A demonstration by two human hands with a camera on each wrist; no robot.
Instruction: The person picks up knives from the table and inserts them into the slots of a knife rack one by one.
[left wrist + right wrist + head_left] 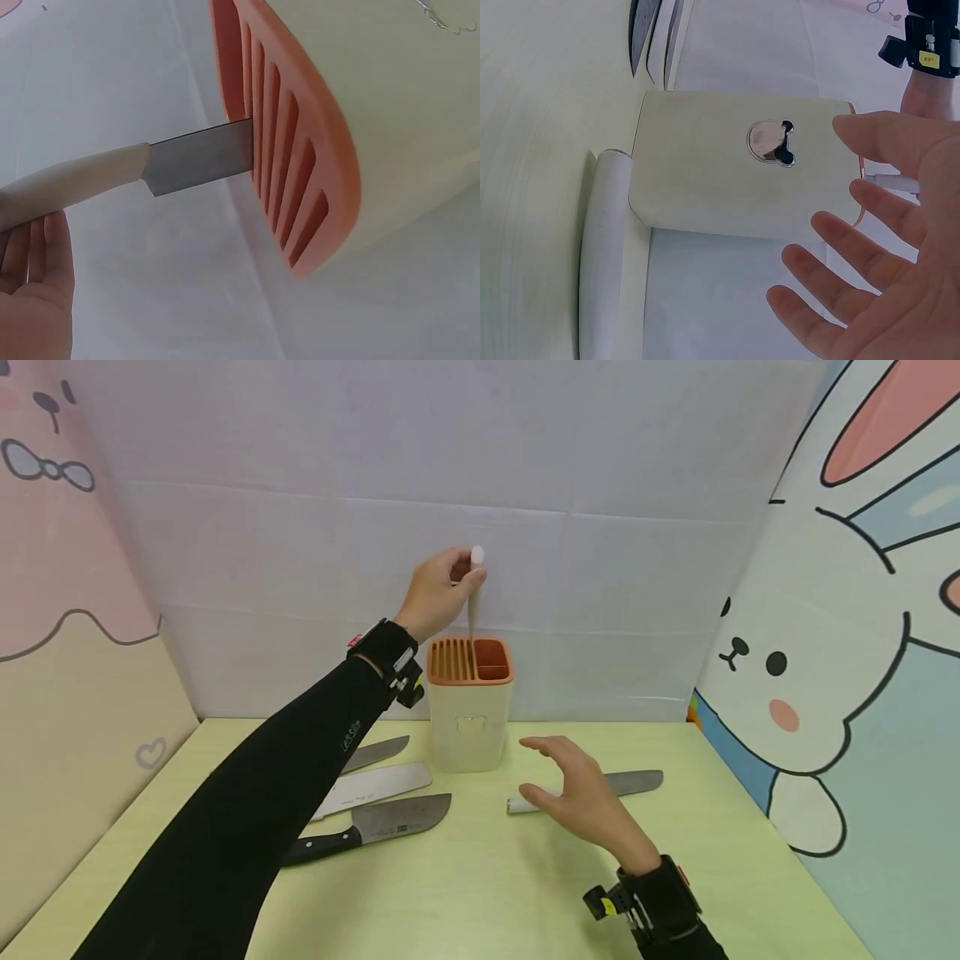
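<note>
My left hand (437, 593) grips the pale handle of a knife (474, 603) above a cream knife holder (468, 727). In the left wrist view, the knife's blade (201, 157) points down into a slot of the holder's orange slotted top (341, 169), with part of the blade still showing above it. My right hand (581, 792) hovers over the table at right, fingers spread and holding nothing. Below it lies a second knife (636, 782) with a white handle (604, 255), partly hidden by the hand in the head view.
Left of the holder, a black-handled cleaver (401, 817), a white blade (382, 787) and a grey blade (378, 752) lie on the pale yellow table (420, 902). My left sleeve covers parts of them. A white sheet (300, 543) hangs behind; cartoon panels flank the table.
</note>
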